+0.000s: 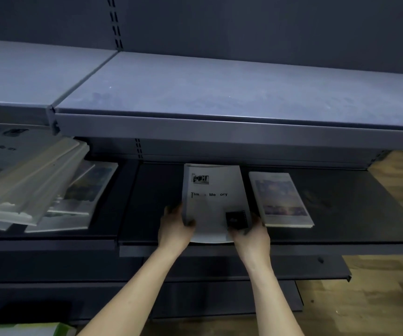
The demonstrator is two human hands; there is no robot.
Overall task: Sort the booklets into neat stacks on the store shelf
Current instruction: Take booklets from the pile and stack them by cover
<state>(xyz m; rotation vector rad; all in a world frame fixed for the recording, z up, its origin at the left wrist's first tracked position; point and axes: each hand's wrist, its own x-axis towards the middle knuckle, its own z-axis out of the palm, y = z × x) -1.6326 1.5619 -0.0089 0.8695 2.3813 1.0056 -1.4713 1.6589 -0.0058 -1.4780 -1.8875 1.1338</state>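
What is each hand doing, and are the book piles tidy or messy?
Left hand: grips the left edge of the white booklet.
Right hand: grips its lower right corner.
White booklet: flat on the shelf, closed, sticking out over the front edge.
Pictured stack: neat, flat, just right of the white booklet.
Left pile: messy, booklets tilted and overlapping.
Upper shelf: bare.

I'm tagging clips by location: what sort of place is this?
Probably a shop: metal display shelving with slotted uprights, and stacked booklets that both hands are squaring up.
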